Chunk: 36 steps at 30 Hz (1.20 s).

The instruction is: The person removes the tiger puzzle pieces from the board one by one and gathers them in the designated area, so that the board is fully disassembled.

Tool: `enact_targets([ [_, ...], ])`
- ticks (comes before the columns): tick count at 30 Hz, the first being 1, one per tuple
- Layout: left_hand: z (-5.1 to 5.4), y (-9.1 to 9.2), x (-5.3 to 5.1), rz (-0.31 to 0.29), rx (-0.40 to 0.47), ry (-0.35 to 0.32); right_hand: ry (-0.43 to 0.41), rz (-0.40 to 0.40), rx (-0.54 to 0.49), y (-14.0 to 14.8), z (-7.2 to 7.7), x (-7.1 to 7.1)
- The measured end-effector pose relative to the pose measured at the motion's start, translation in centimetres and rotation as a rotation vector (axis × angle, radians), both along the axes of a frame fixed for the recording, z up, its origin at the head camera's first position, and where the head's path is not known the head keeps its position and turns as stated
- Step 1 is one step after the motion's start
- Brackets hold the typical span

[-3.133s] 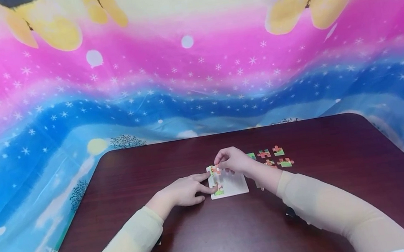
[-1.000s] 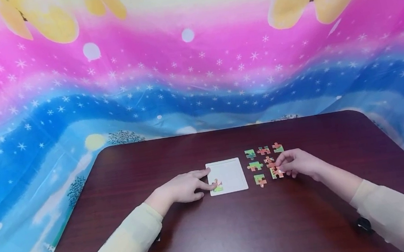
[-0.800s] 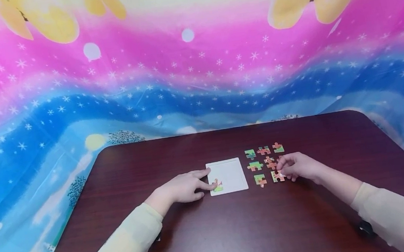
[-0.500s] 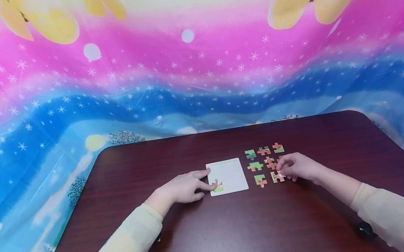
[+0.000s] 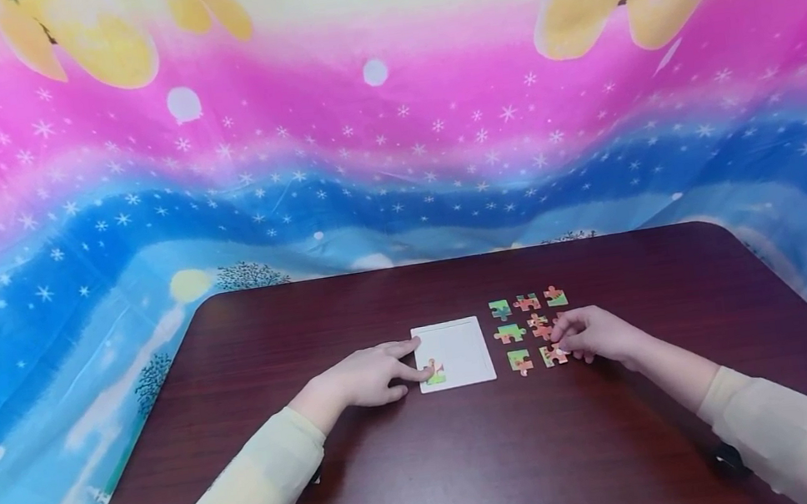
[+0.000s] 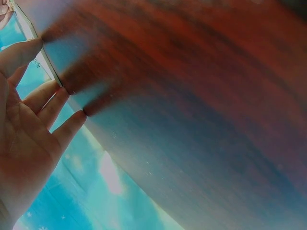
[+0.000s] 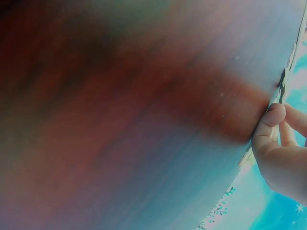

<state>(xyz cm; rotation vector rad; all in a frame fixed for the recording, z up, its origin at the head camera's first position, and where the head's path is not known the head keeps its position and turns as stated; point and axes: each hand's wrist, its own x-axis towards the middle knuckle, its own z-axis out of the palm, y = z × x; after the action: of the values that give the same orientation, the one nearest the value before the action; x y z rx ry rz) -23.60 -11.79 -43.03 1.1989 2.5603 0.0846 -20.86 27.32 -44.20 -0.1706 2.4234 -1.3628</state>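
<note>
A white square puzzle tray [image 5: 461, 354] lies on the table, with one green and orange puzzle piece [image 5: 435, 376] in its near left corner. The left hand [image 5: 369, 376] rests along the tray's left side, fingers spread; one fingertip touches that corner piece and another the far left of the rim. In the left wrist view its fingers [image 6: 53, 98] meet the tray's edge. To the right of the tray, the right hand [image 5: 595, 333] pinches an orange and green puzzle piece [image 5: 554, 355] low on the table, partly hiding another piece behind its fingertips. Its thumb and fingers [image 7: 276, 115] are bent close together in the right wrist view.
Several loose puzzle pieces lie in rough rows right of the tray, among them a green one [image 5: 509, 333], another [image 5: 519, 361] and an orange one [image 5: 556, 295]. The dark wooden table [image 5: 431, 475] ends at a colourful cloth backdrop [image 5: 394, 177].
The right hand has moved from the tray's far left corner to the loose pieces on the right. The piece there has left the tray. Lately the pinched piece shifts slightly; the left hand stays.
</note>
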Motion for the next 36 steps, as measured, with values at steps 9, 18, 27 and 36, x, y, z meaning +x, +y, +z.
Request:
enact_targets([
  [9, 0.1, 0.0, 0.1, -0.004, 0.004, 0.003, 0.002, -0.012, 0.013, 0.1, -0.1, -0.1],
  [18, 0.1, 0.0, 0.0, -0.007, 0.002, 0.007, -0.021, -0.016, 0.0, 0.0, 0.2, -0.3],
  [27, -0.1, 0.0, -0.1, -0.006, 0.017, 0.015, 0.013, -0.001, 0.006, -0.3, 1.7, -1.1],
  [36, -0.3, 0.1, -0.2, -0.003, 0.031, 0.036, 0.029, 0.027, -0.011, -1.8, 2.6, -2.0],
])
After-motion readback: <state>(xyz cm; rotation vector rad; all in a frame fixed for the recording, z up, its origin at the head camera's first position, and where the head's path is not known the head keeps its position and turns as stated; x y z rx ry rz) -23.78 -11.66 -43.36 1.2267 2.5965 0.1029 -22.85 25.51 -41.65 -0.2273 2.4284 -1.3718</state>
